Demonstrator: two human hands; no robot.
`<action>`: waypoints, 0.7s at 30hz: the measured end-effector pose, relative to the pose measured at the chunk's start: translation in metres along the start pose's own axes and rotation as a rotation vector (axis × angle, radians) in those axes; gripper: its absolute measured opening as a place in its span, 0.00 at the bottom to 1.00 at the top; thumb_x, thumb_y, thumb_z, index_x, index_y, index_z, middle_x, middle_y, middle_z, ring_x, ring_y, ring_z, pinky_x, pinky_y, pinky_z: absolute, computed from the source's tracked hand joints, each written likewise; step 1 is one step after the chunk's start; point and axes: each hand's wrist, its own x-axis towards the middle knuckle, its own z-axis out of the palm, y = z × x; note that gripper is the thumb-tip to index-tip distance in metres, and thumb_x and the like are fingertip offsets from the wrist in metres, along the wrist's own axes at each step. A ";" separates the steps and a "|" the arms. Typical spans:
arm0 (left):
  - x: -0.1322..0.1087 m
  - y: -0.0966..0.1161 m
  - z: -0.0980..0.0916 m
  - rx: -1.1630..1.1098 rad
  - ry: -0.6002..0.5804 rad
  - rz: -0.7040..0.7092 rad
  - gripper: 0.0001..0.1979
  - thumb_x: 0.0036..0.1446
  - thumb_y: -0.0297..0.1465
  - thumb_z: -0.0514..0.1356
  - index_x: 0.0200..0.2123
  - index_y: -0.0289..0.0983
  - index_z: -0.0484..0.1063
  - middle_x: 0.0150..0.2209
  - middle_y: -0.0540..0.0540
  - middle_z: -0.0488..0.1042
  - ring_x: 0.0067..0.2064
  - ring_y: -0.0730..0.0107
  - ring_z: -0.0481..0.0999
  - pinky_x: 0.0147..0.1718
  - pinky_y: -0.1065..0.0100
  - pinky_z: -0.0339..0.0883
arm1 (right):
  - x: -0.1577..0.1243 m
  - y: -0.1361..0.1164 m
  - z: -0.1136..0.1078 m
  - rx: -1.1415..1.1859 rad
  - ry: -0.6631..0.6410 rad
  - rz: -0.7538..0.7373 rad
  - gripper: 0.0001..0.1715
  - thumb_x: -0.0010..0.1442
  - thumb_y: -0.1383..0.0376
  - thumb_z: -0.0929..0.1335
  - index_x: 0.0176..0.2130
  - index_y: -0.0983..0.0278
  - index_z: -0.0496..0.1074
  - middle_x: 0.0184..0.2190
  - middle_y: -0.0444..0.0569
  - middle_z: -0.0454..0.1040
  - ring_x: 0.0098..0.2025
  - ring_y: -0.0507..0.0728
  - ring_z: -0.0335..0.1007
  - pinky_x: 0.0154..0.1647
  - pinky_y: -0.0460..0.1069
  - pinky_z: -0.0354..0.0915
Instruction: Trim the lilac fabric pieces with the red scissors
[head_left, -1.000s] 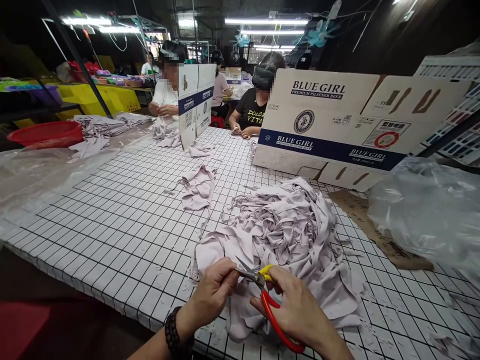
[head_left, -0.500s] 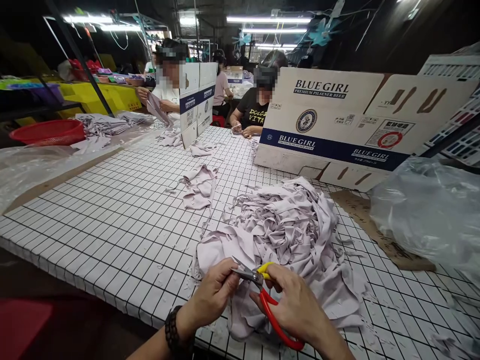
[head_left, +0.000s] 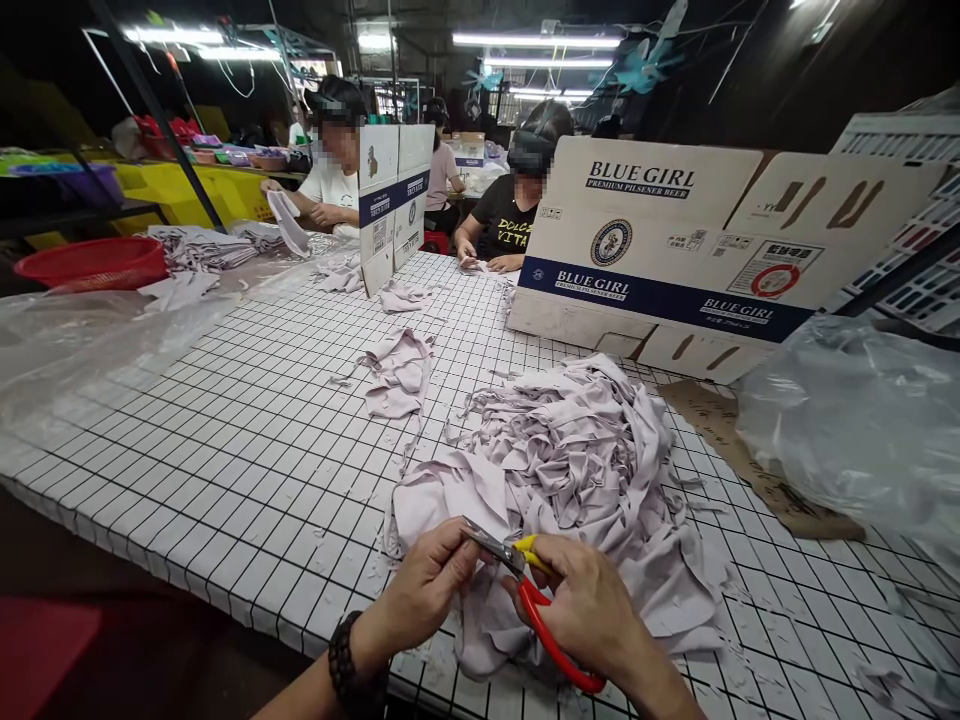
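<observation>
My right hand [head_left: 592,600] grips scissors [head_left: 544,630] with one red and one yellow handle. Their blades point left and are closed together, tips at my left fingers. My left hand [head_left: 427,585], with a dark beaded bracelet on the wrist, is closed in a pinch on the edge of a pale grey cloth piece [head_left: 487,635]; the pinched bit is mostly hidden by fingers and blades. Just beyond both hands lies a heaped pile of the same pale cloth [head_left: 577,440], with thin straps among it.
A grid-patterned table cover [head_left: 247,430] carries scattered snippets and a separate cloth piece [head_left: 397,370]. Cardboard boxes [head_left: 645,230] stand at the back right, clear plastic [head_left: 847,420] at right. A red basket [head_left: 94,262] sits far left. Co-workers [head_left: 517,215] handle cloth across the table.
The scissor blades have gone from spread apart to closed at my left fingertips. My hands have hardly moved. Across the table, a co-worker has moved a cloth to the left.
</observation>
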 end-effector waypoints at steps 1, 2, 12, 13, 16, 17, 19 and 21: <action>0.000 -0.001 0.000 -0.018 0.001 -0.013 0.18 0.67 0.41 0.50 0.33 0.35 0.69 0.28 0.50 0.64 0.28 0.73 0.64 0.28 0.71 0.60 | 0.000 0.001 0.002 0.004 0.016 -0.012 0.20 0.53 0.59 0.67 0.21 0.60 0.52 0.18 0.39 0.58 0.22 0.51 0.52 0.25 0.47 0.45; 0.000 -0.001 0.000 -0.038 0.001 -0.029 0.18 0.66 0.42 0.50 0.33 0.35 0.70 0.28 0.50 0.64 0.27 0.74 0.64 0.28 0.71 0.60 | 0.000 0.002 0.004 0.015 0.028 -0.022 0.20 0.52 0.60 0.67 0.21 0.60 0.51 0.18 0.38 0.57 0.22 0.50 0.51 0.24 0.46 0.45; 0.006 -0.001 -0.006 0.152 0.078 -0.082 0.17 0.66 0.42 0.49 0.37 0.36 0.71 0.30 0.48 0.67 0.32 0.68 0.68 0.33 0.68 0.64 | 0.000 0.015 -0.001 0.457 -0.076 0.169 0.18 0.52 0.57 0.69 0.25 0.60 0.56 0.21 0.37 0.54 0.25 0.51 0.51 0.25 0.45 0.51; 0.008 -0.005 -0.008 0.281 0.119 -0.087 0.16 0.64 0.42 0.52 0.40 0.36 0.71 0.34 0.45 0.70 0.36 0.65 0.70 0.38 0.65 0.65 | -0.002 0.019 -0.004 0.505 -0.063 0.197 0.18 0.53 0.56 0.69 0.26 0.60 0.57 0.22 0.37 0.55 0.26 0.51 0.51 0.26 0.45 0.52; 0.015 -0.020 -0.017 0.628 0.193 -0.165 0.18 0.53 0.39 0.64 0.44 0.35 0.70 0.44 0.37 0.73 0.47 0.52 0.70 0.47 0.56 0.64 | -0.010 0.033 -0.010 0.585 -0.011 0.266 0.19 0.54 0.53 0.69 0.26 0.60 0.57 0.22 0.37 0.55 0.26 0.51 0.51 0.27 0.45 0.54; 0.019 -0.024 -0.021 0.684 0.184 -0.205 0.17 0.50 0.36 0.65 0.42 0.34 0.71 0.43 0.37 0.74 0.47 0.50 0.71 0.47 0.55 0.64 | -0.014 0.037 -0.010 0.589 0.010 0.287 0.20 0.54 0.52 0.69 0.26 0.60 0.58 0.22 0.37 0.55 0.26 0.51 0.52 0.27 0.46 0.54; 0.029 -0.025 -0.035 0.707 0.137 -0.262 0.06 0.48 0.28 0.63 0.33 0.35 0.73 0.36 0.40 0.77 0.41 0.54 0.75 0.42 0.59 0.67 | -0.022 0.045 -0.009 0.570 0.066 0.335 0.21 0.53 0.50 0.69 0.26 0.61 0.60 0.21 0.38 0.56 0.26 0.52 0.52 0.27 0.46 0.54; 0.045 -0.014 -0.056 0.673 0.124 -0.280 0.03 0.49 0.25 0.60 0.29 0.36 0.73 0.31 0.44 0.78 0.36 0.60 0.76 0.36 0.64 0.70 | -0.029 0.053 -0.007 0.554 0.101 0.378 0.21 0.52 0.49 0.70 0.25 0.61 0.61 0.21 0.38 0.56 0.26 0.52 0.53 0.26 0.46 0.55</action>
